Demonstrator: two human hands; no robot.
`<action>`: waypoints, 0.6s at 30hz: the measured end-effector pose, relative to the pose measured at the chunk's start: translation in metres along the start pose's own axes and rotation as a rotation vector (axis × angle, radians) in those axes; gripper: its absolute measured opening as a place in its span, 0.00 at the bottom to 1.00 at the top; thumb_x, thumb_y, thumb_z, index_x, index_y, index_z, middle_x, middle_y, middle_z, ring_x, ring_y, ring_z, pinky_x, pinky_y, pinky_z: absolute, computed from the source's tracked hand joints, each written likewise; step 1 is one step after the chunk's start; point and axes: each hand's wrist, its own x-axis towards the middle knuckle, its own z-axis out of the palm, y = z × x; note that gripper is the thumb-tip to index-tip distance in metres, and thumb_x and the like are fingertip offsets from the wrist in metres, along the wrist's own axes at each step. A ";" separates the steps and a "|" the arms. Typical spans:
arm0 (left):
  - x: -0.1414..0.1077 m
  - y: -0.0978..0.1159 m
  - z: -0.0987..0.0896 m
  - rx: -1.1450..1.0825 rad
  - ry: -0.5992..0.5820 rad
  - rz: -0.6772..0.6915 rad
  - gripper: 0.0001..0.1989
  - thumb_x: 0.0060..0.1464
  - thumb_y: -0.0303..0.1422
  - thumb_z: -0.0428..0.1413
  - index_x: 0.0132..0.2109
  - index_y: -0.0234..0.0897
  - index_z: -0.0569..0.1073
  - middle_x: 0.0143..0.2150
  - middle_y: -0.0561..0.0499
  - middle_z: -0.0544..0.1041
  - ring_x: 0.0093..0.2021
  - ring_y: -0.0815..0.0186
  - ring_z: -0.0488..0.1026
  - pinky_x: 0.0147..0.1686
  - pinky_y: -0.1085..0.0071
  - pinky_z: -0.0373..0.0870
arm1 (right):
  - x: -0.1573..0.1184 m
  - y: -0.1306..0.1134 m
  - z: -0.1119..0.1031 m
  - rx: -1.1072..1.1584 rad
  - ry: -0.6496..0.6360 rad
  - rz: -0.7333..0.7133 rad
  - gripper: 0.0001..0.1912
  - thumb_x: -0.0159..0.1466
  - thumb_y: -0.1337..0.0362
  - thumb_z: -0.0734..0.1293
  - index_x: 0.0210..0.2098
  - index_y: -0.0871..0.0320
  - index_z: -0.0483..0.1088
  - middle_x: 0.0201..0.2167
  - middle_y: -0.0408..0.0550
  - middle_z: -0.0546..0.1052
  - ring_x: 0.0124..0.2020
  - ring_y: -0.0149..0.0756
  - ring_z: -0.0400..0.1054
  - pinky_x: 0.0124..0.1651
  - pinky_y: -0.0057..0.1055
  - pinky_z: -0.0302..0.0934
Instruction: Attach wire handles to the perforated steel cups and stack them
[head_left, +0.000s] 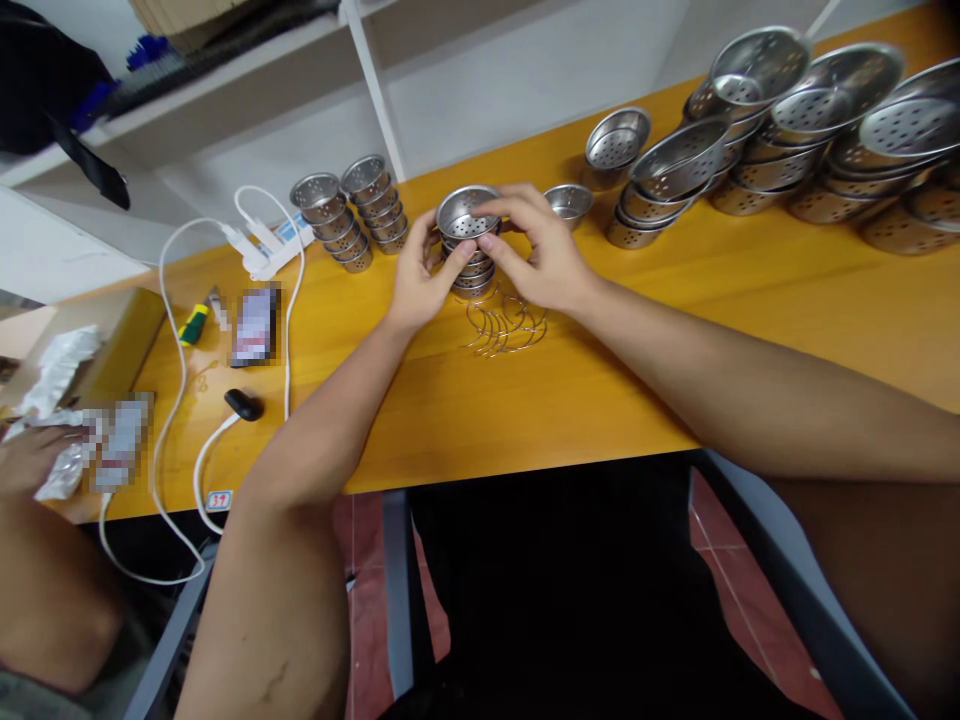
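A stack of perforated metal cups (474,282) stands on the table before me, with one cup (463,222) at its top. My left hand (420,278) is closed around the left side of this top cup, its thumb against the near wall. From the right, my right hand (546,250) grips the same cup's rim, the thumb at the front and the index finger reaching over the opening. Several thin bent metal wires (504,328) lie just in front of the stack. Behind my right hand sits a single metal cup (570,202), partly covered by the fingers.
Two stacks of small perforated cups (349,215) stand left, beside a white power strip (281,248) with cables. Many larger cups (795,140) are stacked at right. Phones (255,325), a black gadget (243,404) and a co-worker's hand (30,462) are at left.
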 end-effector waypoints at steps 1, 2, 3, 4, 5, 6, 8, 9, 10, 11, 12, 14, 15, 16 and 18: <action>0.000 0.002 0.000 0.008 -0.011 -0.009 0.44 0.77 0.67 0.59 0.87 0.62 0.54 0.82 0.44 0.73 0.84 0.49 0.76 0.86 0.49 0.72 | 0.000 0.001 0.000 -0.005 -0.002 0.003 0.39 0.78 0.22 0.65 0.68 0.42 0.84 0.72 0.57 0.81 0.78 0.66 0.72 0.83 0.68 0.70; -0.001 0.005 0.000 0.013 -0.023 -0.016 0.48 0.77 0.67 0.58 0.90 0.64 0.47 0.85 0.43 0.70 0.85 0.49 0.75 0.87 0.49 0.71 | 0.000 0.001 -0.001 -0.009 -0.007 0.006 0.38 0.78 0.22 0.65 0.66 0.42 0.85 0.71 0.57 0.82 0.77 0.66 0.72 0.82 0.67 0.71; 0.000 0.010 -0.001 0.015 -0.036 -0.023 0.51 0.77 0.68 0.57 0.91 0.66 0.40 0.87 0.43 0.68 0.85 0.49 0.75 0.87 0.49 0.71 | 0.000 0.001 -0.001 -0.010 -0.013 0.010 0.38 0.78 0.22 0.65 0.66 0.42 0.85 0.71 0.58 0.82 0.77 0.66 0.72 0.82 0.67 0.71; 0.000 0.015 -0.001 0.016 -0.046 -0.027 0.54 0.77 0.68 0.57 0.91 0.67 0.34 0.88 0.43 0.66 0.85 0.49 0.75 0.87 0.50 0.71 | 0.000 0.000 -0.001 -0.008 -0.021 0.016 0.39 0.77 0.22 0.65 0.67 0.42 0.85 0.72 0.58 0.81 0.78 0.66 0.72 0.82 0.67 0.72; 0.001 0.022 -0.001 0.019 -0.051 -0.031 0.55 0.76 0.69 0.57 0.91 0.67 0.32 0.88 0.44 0.66 0.86 0.48 0.75 0.87 0.50 0.72 | -0.001 -0.001 -0.001 -0.004 -0.030 0.025 0.39 0.77 0.22 0.65 0.69 0.41 0.84 0.74 0.57 0.80 0.79 0.66 0.71 0.82 0.67 0.72; 0.002 0.028 -0.001 0.027 -0.050 -0.035 0.55 0.76 0.70 0.57 0.91 0.67 0.33 0.88 0.45 0.66 0.87 0.48 0.74 0.87 0.51 0.73 | -0.001 -0.002 -0.001 -0.002 -0.040 0.034 0.41 0.77 0.22 0.65 0.72 0.41 0.83 0.76 0.57 0.79 0.81 0.67 0.69 0.83 0.68 0.71; 0.003 0.040 -0.002 0.057 -0.032 -0.052 0.54 0.72 0.73 0.58 0.91 0.66 0.45 0.88 0.46 0.67 0.89 0.46 0.70 0.87 0.50 0.73 | -0.001 -0.004 -0.002 -0.013 -0.063 0.052 0.43 0.77 0.23 0.65 0.78 0.38 0.79 0.81 0.54 0.75 0.87 0.68 0.62 0.86 0.70 0.65; 0.004 0.044 -0.003 0.069 -0.025 -0.067 0.53 0.70 0.74 0.59 0.90 0.65 0.52 0.88 0.46 0.68 0.90 0.44 0.68 0.87 0.49 0.74 | -0.001 -0.006 -0.003 -0.026 -0.079 0.058 0.43 0.77 0.23 0.65 0.79 0.37 0.78 0.82 0.52 0.74 0.89 0.67 0.58 0.89 0.71 0.60; 0.004 0.046 -0.003 0.075 -0.024 -0.086 0.52 0.69 0.75 0.61 0.88 0.63 0.58 0.88 0.46 0.68 0.90 0.43 0.68 0.86 0.47 0.75 | 0.000 -0.007 -0.003 -0.040 -0.096 0.061 0.43 0.77 0.23 0.64 0.80 0.36 0.78 0.83 0.51 0.74 0.91 0.67 0.54 0.91 0.72 0.55; 0.004 0.048 -0.005 0.074 -0.029 -0.107 0.51 0.67 0.75 0.62 0.86 0.62 0.62 0.87 0.45 0.69 0.90 0.42 0.69 0.85 0.46 0.77 | 0.000 -0.007 -0.004 -0.051 -0.113 0.060 0.42 0.77 0.23 0.63 0.79 0.35 0.78 0.83 0.49 0.73 0.92 0.66 0.52 0.92 0.73 0.51; 0.004 0.048 -0.006 0.068 -0.036 -0.126 0.52 0.66 0.76 0.63 0.85 0.61 0.64 0.87 0.45 0.69 0.89 0.41 0.70 0.83 0.45 0.79 | 0.001 -0.008 -0.006 -0.059 -0.130 0.055 0.41 0.78 0.23 0.63 0.79 0.34 0.79 0.83 0.48 0.73 0.92 0.66 0.51 0.93 0.73 0.48; 0.003 0.046 -0.008 0.059 -0.053 -0.152 0.53 0.64 0.76 0.65 0.85 0.60 0.64 0.88 0.43 0.69 0.87 0.40 0.73 0.81 0.44 0.81 | 0.002 -0.009 -0.008 -0.068 -0.160 0.039 0.41 0.77 0.23 0.64 0.77 0.34 0.80 0.83 0.47 0.72 0.92 0.66 0.51 0.94 0.73 0.45; 0.003 0.044 -0.009 0.061 -0.059 -0.156 0.54 0.63 0.76 0.65 0.85 0.60 0.64 0.88 0.43 0.68 0.87 0.40 0.72 0.81 0.44 0.81 | 0.003 -0.009 -0.009 -0.071 -0.171 0.030 0.41 0.76 0.23 0.65 0.77 0.35 0.81 0.84 0.46 0.71 0.92 0.67 0.51 0.94 0.73 0.45; 0.002 0.042 -0.009 0.065 -0.062 -0.158 0.55 0.63 0.77 0.65 0.85 0.60 0.63 0.89 0.43 0.67 0.88 0.40 0.72 0.82 0.45 0.81 | 0.004 -0.009 -0.009 -0.074 -0.180 0.021 0.42 0.75 0.23 0.67 0.77 0.35 0.81 0.86 0.46 0.70 0.92 0.67 0.52 0.94 0.72 0.46; 0.002 0.040 -0.010 0.075 -0.064 -0.158 0.54 0.65 0.76 0.63 0.86 0.60 0.62 0.90 0.44 0.66 0.89 0.41 0.70 0.83 0.47 0.79 | 0.005 -0.008 -0.010 -0.078 -0.187 0.015 0.43 0.74 0.22 0.67 0.76 0.37 0.81 0.87 0.46 0.67 0.91 0.68 0.53 0.94 0.71 0.48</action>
